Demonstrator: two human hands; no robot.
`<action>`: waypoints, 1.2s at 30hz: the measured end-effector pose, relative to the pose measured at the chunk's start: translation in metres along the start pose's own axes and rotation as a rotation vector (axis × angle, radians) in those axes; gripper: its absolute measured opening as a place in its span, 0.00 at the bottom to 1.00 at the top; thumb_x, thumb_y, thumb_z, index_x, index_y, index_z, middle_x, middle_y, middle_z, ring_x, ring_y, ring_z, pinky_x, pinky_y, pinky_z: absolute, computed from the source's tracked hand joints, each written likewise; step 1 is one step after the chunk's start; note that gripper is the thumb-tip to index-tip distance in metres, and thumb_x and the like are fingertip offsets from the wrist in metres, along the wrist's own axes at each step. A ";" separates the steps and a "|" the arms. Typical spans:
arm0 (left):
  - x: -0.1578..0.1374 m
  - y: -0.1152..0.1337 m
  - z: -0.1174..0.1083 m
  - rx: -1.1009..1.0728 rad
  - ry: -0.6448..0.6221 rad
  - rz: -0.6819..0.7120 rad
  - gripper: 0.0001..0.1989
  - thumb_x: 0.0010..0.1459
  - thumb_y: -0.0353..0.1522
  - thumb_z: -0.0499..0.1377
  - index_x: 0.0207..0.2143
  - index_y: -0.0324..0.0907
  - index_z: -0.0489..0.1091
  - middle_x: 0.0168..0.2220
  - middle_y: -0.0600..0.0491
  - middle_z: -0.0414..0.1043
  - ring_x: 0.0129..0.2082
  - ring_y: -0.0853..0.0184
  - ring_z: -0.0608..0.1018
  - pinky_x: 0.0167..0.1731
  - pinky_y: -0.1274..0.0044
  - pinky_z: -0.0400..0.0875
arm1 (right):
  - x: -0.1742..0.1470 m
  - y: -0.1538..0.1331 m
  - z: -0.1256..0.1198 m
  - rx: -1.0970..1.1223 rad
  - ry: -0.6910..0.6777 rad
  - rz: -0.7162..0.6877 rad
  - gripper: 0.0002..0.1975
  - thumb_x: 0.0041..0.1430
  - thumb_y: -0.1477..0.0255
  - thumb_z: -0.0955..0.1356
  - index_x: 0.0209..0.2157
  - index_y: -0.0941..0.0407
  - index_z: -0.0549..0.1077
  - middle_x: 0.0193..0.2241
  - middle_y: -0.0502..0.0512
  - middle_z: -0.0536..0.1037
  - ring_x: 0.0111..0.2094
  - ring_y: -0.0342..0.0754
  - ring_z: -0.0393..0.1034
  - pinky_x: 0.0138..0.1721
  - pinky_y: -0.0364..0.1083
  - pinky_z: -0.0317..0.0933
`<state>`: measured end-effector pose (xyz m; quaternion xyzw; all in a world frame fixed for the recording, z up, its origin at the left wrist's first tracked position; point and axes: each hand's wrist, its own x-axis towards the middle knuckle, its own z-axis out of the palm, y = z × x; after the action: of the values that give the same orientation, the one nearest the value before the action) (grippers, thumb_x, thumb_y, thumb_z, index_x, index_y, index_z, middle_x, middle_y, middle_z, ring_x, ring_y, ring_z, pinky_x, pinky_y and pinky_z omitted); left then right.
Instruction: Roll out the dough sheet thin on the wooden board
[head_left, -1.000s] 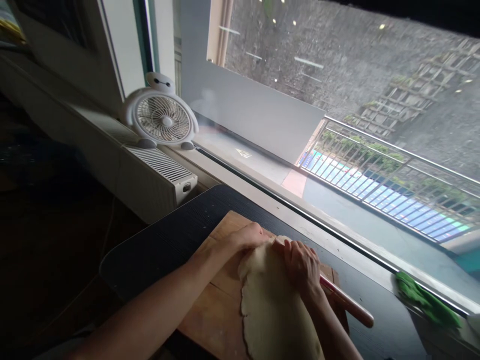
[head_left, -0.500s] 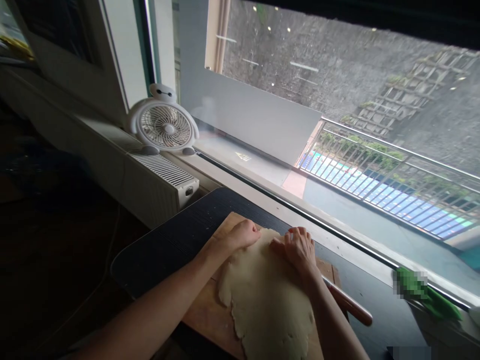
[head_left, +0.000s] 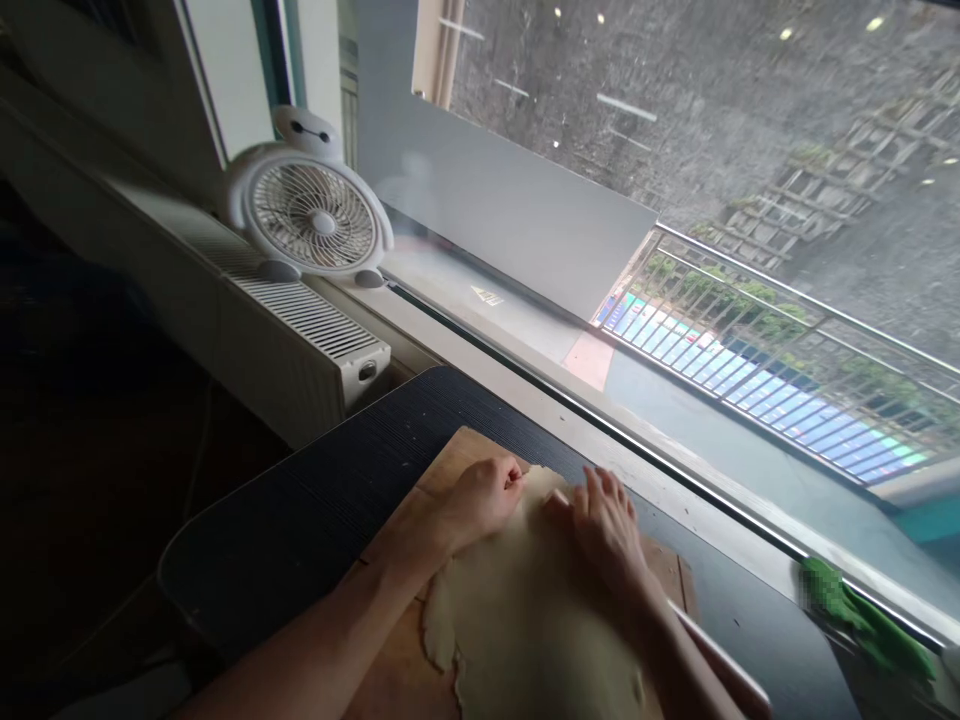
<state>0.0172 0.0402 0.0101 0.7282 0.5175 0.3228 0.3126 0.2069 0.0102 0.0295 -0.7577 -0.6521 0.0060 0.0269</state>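
Observation:
A large, thin sheet of pale dough (head_left: 540,590) with ragged edges lies over a wooden board (head_left: 397,640). My left hand (head_left: 491,490) is closed at the dough's far left edge, its fingers curled in and pinching there. At the far right edge, my right hand (head_left: 606,510) rests on the dough with fingers stretched out and thumb apart. My right forearm partly covers a smooth, brownish rod-like handle (head_left: 739,680) beside the board; its other end is hidden.
The board sits on a dark table (head_left: 300,510) by a window. A white fan (head_left: 319,215) stands on a radiator (head_left: 315,330) to the left. Something green and cloth-like (head_left: 885,630) lies by the window frame at right.
The view has shifted and come a little closer. My right hand's fingers are straighter and more spread. My left hand stays closed at the dough's edge.

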 end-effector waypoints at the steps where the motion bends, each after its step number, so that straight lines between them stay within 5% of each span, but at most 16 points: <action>1: 0.000 0.001 0.000 0.005 -0.008 -0.009 0.09 0.57 0.35 0.52 0.29 0.41 0.69 0.27 0.52 0.73 0.27 0.69 0.73 0.25 0.80 0.58 | -0.006 -0.001 0.003 -0.007 0.034 -0.057 0.26 0.64 0.63 0.48 0.59 0.55 0.57 0.61 0.57 0.54 0.63 0.52 0.39 0.59 0.56 0.40; 3: 0.000 0.002 -0.001 0.014 -0.018 -0.019 0.09 0.57 0.34 0.52 0.29 0.41 0.69 0.26 0.52 0.73 0.26 0.69 0.73 0.25 0.80 0.58 | -0.009 -0.001 0.007 -0.011 0.099 -0.102 0.26 0.64 0.62 0.48 0.56 0.53 0.61 0.60 0.55 0.55 0.63 0.52 0.37 0.60 0.57 0.35; 8: 0.000 0.001 0.000 0.019 0.001 -0.006 0.10 0.58 0.35 0.51 0.29 0.41 0.68 0.27 0.51 0.73 0.27 0.68 0.73 0.25 0.80 0.59 | 0.013 0.003 0.003 0.029 0.038 0.090 0.25 0.63 0.64 0.49 0.55 0.57 0.62 0.59 0.60 0.56 0.62 0.56 0.41 0.58 0.62 0.39; 13: 0.000 0.001 0.001 0.041 -0.015 -0.014 0.09 0.58 0.33 0.51 0.29 0.41 0.68 0.27 0.51 0.73 0.27 0.68 0.73 0.25 0.79 0.58 | -0.002 -0.003 0.003 0.025 0.064 -0.113 0.24 0.64 0.63 0.48 0.53 0.52 0.65 0.58 0.54 0.59 0.63 0.52 0.39 0.59 0.57 0.38; 18: -0.001 0.002 0.002 0.069 0.012 -0.005 0.09 0.58 0.34 0.50 0.30 0.41 0.68 0.27 0.51 0.73 0.27 0.68 0.73 0.25 0.79 0.57 | 0.026 0.009 0.000 0.023 0.025 0.127 0.26 0.63 0.65 0.49 0.51 0.61 0.66 0.60 0.65 0.54 0.62 0.59 0.42 0.56 0.63 0.41; 20: 0.000 0.003 0.001 0.065 0.003 -0.014 0.09 0.58 0.34 0.50 0.29 0.41 0.68 0.27 0.52 0.73 0.26 0.68 0.73 0.25 0.79 0.58 | 0.021 0.007 0.003 0.031 0.010 0.111 0.27 0.63 0.64 0.48 0.52 0.62 0.65 0.60 0.65 0.54 0.62 0.58 0.43 0.56 0.62 0.43; 25: 0.000 0.004 0.000 0.075 -0.011 -0.004 0.09 0.58 0.33 0.50 0.29 0.41 0.68 0.27 0.51 0.73 0.26 0.68 0.73 0.24 0.79 0.58 | -0.010 -0.006 0.011 -0.029 0.181 -0.098 0.27 0.64 0.62 0.49 0.59 0.60 0.57 0.62 0.59 0.52 0.64 0.53 0.35 0.60 0.56 0.36; 30: -0.001 0.001 0.002 0.061 0.003 0.008 0.10 0.59 0.35 0.50 0.31 0.42 0.69 0.28 0.51 0.73 0.26 0.68 0.73 0.25 0.79 0.58 | 0.014 0.002 0.013 0.059 0.207 0.113 0.29 0.64 0.60 0.50 0.59 0.63 0.55 0.60 0.66 0.55 0.61 0.58 0.45 0.56 0.60 0.43; 36: 0.004 0.003 0.002 0.035 -0.033 -0.008 0.11 0.56 0.35 0.51 0.27 0.40 0.69 0.26 0.53 0.72 0.26 0.70 0.72 0.26 0.80 0.59 | -0.005 -0.011 0.013 0.016 0.376 -0.095 0.24 0.65 0.62 0.51 0.57 0.57 0.57 0.56 0.63 0.61 0.56 0.56 0.52 0.53 0.56 0.46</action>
<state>0.0212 0.0434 0.0119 0.7368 0.5207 0.3004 0.3093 0.1950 0.0077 0.0170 -0.7136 -0.6704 -0.1321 0.1545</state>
